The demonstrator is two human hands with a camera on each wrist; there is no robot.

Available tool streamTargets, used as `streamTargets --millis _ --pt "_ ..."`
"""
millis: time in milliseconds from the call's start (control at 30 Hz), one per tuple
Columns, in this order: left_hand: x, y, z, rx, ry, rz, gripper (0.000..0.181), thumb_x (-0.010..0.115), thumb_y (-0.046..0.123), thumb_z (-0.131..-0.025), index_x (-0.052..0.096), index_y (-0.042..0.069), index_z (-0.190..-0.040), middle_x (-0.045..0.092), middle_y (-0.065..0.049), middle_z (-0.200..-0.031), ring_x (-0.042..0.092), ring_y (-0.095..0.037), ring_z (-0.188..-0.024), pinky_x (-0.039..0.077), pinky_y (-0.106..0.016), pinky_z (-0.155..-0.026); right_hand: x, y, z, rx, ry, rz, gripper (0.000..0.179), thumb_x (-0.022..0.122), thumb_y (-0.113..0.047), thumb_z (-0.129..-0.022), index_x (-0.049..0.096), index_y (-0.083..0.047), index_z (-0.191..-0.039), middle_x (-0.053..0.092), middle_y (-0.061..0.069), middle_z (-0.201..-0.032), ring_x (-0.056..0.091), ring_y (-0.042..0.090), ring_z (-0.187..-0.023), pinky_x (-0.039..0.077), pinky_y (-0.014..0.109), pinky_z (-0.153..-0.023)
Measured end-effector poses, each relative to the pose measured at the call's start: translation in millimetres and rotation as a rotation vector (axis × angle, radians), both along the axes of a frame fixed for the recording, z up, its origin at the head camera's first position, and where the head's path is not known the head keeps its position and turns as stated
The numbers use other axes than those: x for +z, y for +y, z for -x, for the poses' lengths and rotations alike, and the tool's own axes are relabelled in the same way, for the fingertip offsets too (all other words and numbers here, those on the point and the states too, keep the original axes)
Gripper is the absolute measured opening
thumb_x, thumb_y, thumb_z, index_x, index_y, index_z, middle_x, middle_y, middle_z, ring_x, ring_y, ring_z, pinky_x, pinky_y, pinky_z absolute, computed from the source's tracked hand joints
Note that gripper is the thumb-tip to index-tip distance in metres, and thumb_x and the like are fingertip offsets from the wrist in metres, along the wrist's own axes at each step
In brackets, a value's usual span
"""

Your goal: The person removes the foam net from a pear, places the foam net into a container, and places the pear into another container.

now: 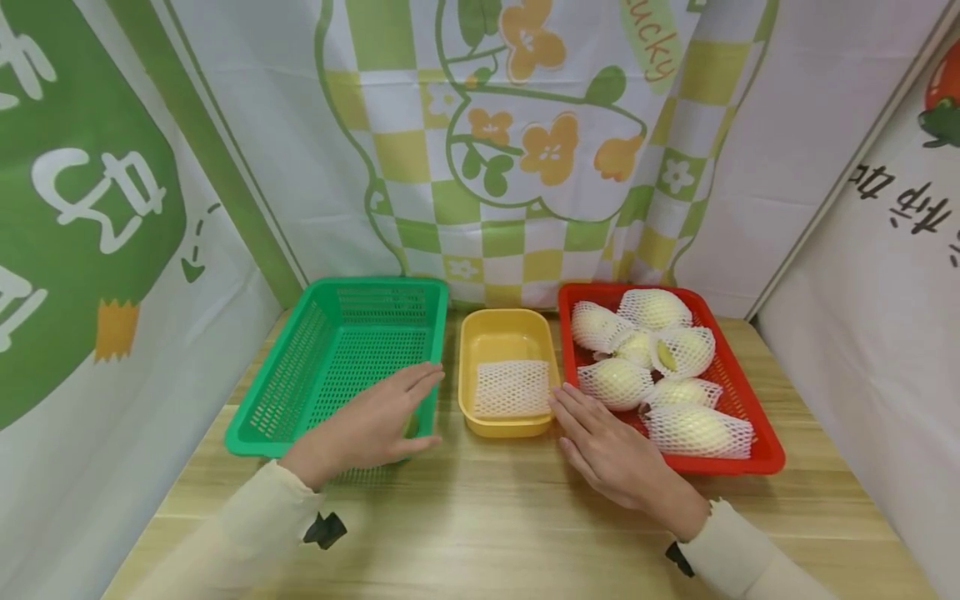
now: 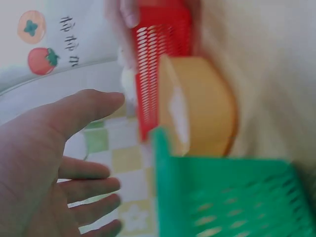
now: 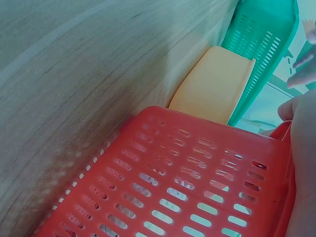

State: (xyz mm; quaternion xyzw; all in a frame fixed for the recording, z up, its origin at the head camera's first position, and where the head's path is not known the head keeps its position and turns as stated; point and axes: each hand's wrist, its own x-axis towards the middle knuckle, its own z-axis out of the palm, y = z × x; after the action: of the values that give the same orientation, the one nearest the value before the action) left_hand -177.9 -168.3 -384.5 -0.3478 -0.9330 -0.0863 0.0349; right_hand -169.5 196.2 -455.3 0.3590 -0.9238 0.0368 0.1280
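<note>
My left hand (image 1: 367, 425) hovers over the right front corner of the green basket (image 1: 258, 417), fingers straight and thumb spread. Its palm is bare in the left wrist view. A small olive-green patch (image 1: 411, 426) shows below that hand, too covered to identify. My right hand (image 1: 618, 454) lies with straight fingers at the red basket's left front side, fingertips beside the yellow tray (image 1: 510, 427); whether they touch it I cannot tell. Inside the tray is a flat white foam net (image 1: 512, 388). The red basket (image 1: 765, 454) holds several pale yellow fruits (image 1: 615, 383) in white foam nets.
All three containers stand in a row on a wooden table (image 1: 480, 525), with the yellow tray in the middle. Behind them hangs a checked, flowered curtain (image 1: 502, 237). Printed cloth walls close in the left and right sides.
</note>
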Motion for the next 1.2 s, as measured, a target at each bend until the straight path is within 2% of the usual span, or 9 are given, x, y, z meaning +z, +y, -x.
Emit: streamTargets --millis 100,233,467,633,767,900,1000,1133,1200 --pt "-20.4 3.3 -4.0 -0.023 0.065 -0.010 0.093 0.079 0.046 -0.094 0.039 -0.008 -0.158 0.037 -0.023 -0.168 0.038 -0.041 -0.156 0.040 -0.056 -0.126 0.1 0 -0.4 -0.002 0.008 -0.008 0.060 0.060 -0.027 -0.106 0.046 0.000 -0.157 0.044 0.016 -0.167 0.040 0.033 -0.157 0.042 0.050 -0.126" --pt "-43.5 7.5 -5.5 -0.029 0.160 -0.001 0.099 0.080 0.050 -0.091 0.037 -0.008 -0.159 0.034 -0.023 -0.170 0.036 -0.040 -0.157 0.037 -0.055 -0.128 0.5 0 -1.1 -0.004 0.014 -0.014 0.059 0.060 -0.027 -0.106 0.046 0.000 -0.158 0.045 0.016 -0.167 0.040 0.033 -0.157 0.042 0.050 -0.125" --pt "-68.7 13.0 -5.3 -0.005 0.289 0.115 0.091 0.080 0.046 -0.091 0.044 -0.007 -0.156 0.041 -0.023 -0.166 0.040 -0.039 -0.156 0.038 -0.053 -0.127 -0.1 1 -1.8 -0.006 0.024 -0.013 0.059 0.059 -0.027 -0.107 0.046 -0.001 -0.158 0.045 0.016 -0.166 0.041 0.033 -0.157 0.042 0.050 -0.125" --pt "-76.0 13.8 -3.4 0.017 0.390 0.198 0.073 0.075 0.033 -0.097 0.049 -0.006 -0.153 0.046 -0.020 -0.164 0.043 -0.035 -0.155 0.039 -0.047 -0.128 -2.0 2 -0.8 0.009 0.066 -0.010 0.060 0.061 -0.025 -0.105 0.047 0.000 -0.157 0.046 0.017 -0.165 0.042 0.033 -0.156 0.043 0.050 -0.124" --pt "-77.4 14.2 -2.7 0.017 0.418 0.239 0.065 0.069 0.027 -0.101 0.049 -0.005 -0.153 0.046 -0.019 -0.164 0.043 -0.034 -0.155 0.040 -0.045 -0.128 -1.2 3 0.0 0.020 0.058 -0.003 0.060 0.062 -0.025 -0.105 0.046 0.001 -0.157 0.046 0.018 -0.165 0.042 0.034 -0.155 0.043 0.051 -0.124" --pt "-77.9 14.6 -2.8 0.013 0.416 0.239 0.062 0.066 0.024 -0.102 0.048 -0.005 -0.154 0.045 -0.019 -0.165 0.042 -0.034 -0.155 0.040 -0.046 -0.128 5.2 6 0.1 0.028 -0.051 0.008 0.063 0.059 -0.029 -0.108 0.041 0.000 -0.160 0.040 0.018 -0.169 0.037 0.034 -0.158 0.040 0.052 -0.127" --pt "-78.6 14.2 -3.5 0.015 0.415 0.235 0.060 0.065 0.023 -0.103 0.049 -0.005 -0.153 0.046 -0.019 -0.164 0.043 -0.034 -0.155 0.040 -0.046 -0.127 16.1 10 -1.1 0.021 -0.169 0.020 0.067 0.056 -0.035 -0.109 0.036 -0.003 -0.164 0.034 0.016 -0.172 0.032 0.035 -0.161 0.036 0.053 -0.128" --pt "-79.1 13.6 -4.5 0.024 0.412 0.232 0.058 0.063 0.022 -0.103 0.049 -0.005 -0.153 0.046 -0.019 -0.165 0.042 -0.034 -0.155 0.040 -0.046 -0.128 40.8 23 -3.7 -0.018 -0.273 0.061 0.069 0.057 -0.040 -0.108 0.035 -0.009 -0.165 0.034 0.012 -0.173 0.034 0.035 -0.159 0.038 0.055 -0.126" --pt "-79.5 13.8 -4.2 0.027 0.410 0.229 0.058 0.063 0.021 -0.104 0.048 -0.005 -0.154 0.045 -0.019 -0.165 0.042 -0.034 -0.156 0.039 -0.046 -0.128 55.2 35 -4.2 -0.043 -0.292 0.080 0.069 0.061 -0.040 -0.107 0.037 -0.013 -0.165 0.037 0.010 -0.171 0.039 0.033 -0.157 0.041 0.055 -0.125"
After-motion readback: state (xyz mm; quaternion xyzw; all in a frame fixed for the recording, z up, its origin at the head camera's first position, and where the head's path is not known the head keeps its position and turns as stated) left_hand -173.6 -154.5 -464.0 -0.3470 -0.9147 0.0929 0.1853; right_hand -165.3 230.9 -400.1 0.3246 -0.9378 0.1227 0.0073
